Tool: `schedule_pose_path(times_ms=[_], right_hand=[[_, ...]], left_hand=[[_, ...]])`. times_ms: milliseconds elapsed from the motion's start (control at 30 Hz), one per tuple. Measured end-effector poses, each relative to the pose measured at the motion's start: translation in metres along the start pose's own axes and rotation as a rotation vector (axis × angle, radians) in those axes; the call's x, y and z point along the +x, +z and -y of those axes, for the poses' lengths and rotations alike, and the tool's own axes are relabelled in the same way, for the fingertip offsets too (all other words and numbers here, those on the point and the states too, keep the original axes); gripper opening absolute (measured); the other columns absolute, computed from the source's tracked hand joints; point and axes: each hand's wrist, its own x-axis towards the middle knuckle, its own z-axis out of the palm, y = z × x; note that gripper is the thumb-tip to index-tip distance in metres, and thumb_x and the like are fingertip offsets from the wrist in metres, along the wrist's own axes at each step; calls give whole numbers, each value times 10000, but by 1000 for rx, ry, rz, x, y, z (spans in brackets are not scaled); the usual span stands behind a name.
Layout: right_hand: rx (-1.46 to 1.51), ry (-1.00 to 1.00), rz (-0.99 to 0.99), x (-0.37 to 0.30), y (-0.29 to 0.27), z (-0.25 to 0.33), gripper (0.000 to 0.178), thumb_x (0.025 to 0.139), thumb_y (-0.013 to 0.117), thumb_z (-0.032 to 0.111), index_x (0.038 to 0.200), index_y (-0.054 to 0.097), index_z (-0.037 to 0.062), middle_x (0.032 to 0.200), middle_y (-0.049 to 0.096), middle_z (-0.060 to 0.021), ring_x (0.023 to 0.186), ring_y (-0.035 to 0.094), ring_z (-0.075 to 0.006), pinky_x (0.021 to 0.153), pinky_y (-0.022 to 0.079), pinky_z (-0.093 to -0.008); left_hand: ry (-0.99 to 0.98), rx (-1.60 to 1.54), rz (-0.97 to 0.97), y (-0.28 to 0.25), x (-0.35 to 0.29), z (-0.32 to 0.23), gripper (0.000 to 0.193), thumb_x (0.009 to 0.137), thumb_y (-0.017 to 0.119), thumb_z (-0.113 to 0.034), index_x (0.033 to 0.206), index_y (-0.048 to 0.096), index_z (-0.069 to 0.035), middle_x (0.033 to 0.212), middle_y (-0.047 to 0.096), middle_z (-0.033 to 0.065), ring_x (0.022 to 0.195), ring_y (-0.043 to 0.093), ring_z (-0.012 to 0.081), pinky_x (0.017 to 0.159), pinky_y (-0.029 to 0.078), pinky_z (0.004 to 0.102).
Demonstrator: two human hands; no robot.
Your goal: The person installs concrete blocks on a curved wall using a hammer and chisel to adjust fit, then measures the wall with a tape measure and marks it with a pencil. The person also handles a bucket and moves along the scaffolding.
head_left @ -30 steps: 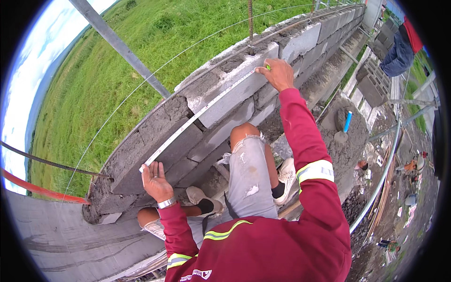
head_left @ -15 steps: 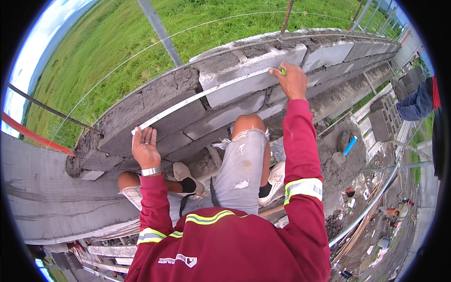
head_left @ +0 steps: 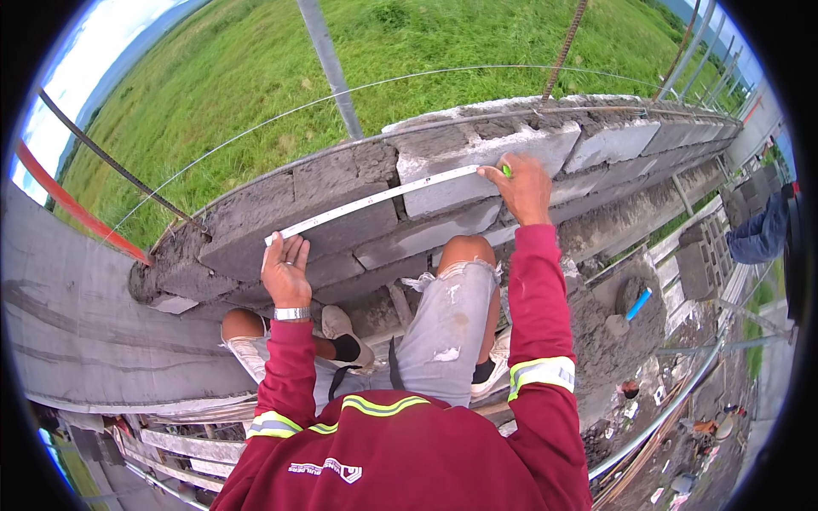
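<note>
A white tape measure (head_left: 372, 198) is stretched between my hands along the face of a grey concrete block wall (head_left: 447, 192). My left hand (head_left: 285, 271) pinches the free end of the blade near the wall's left part. My right hand (head_left: 520, 187) is closed around the tape's case, of which only a bit of bright green shows by the thumb; the hand is slightly blurred. The blade slants up to the right, in front of the upper blocks. Whether it touches them I cannot tell. My knee (head_left: 467, 249) is bent up close to the wall, below the blade.
Steel rods (head_left: 564, 51) and a grey metal post (head_left: 328, 68) stand along the wall top, with a thin wire strung past them. Wet mortar (head_left: 635, 298) with a blue-handled tool (head_left: 638, 304) lies at right. Beyond are stacked blocks (head_left: 705, 260) and another person's leg (head_left: 758, 234).
The view has shifted, so the wall and hands sit lower and more to the right. The blade span between my hands looks shorter; both hands keep their hold on the tape measure.
</note>
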Motion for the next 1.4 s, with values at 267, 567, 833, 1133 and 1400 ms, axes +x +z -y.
schedule_pose_path(times_ms=[267,567,833,1133,1400], right_hand=[[17,-50,-3,-15,23,50,507,833,836,556,842,733,60,850,679,-160,881,662,-410,751,498,-544],[58,56,-52,-22,34,68,560,860,819,555,788,633,32,826,630,-150,839,629,-417,709,440,-537],[108,171,110,-16,30,68,503,850,826,531,820,693,47,857,663,-173,829,626,-425,718,443,-536],[141,189,116,-15,28,73,490,846,852,469,806,668,17,808,636,-166,758,559,-401,712,428,-502],[98,144,119,-12,37,58,523,860,856,503,824,676,13,743,606,-146,708,519,-305,705,433,-448]], left_hand=[[-12,-7,-11,3,-3,0,283,1049,724,-293,1160,659,-41,1111,712,136,1121,691,296,1025,582,476],[34,-14,-5,5,-6,4,274,1054,718,-286,1146,653,-36,1103,702,142,1100,697,295,1005,596,479],[96,40,7,11,-13,3,319,1075,692,-304,1123,660,10,1081,705,137,1053,715,262,945,626,421],[35,45,44,9,-26,6,374,1029,763,-357,1161,686,-16,1096,738,121,997,735,199,941,639,377],[-64,300,124,-51,-74,-19,334,1071,712,-309,1218,697,-9,1131,737,107,970,736,180,913,623,354]])
